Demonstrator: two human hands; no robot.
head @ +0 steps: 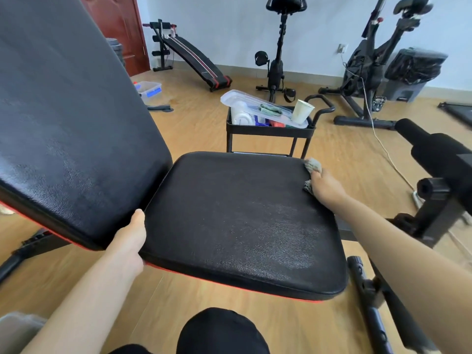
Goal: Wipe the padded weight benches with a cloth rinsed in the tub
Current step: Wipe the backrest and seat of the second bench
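The left hand grips the near-left edge of the black padded leather seat pad, whose width stretches rightward to the far-right corner, where the right hand clutches the crumpled grey cloth against it.

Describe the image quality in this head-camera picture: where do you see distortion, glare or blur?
Head view: wide-angle bending curves the backrest and room edges; soft daylight sheen on the seat pad; slight motion blur on the right hand and cloth; the far right frame edge is smeared.
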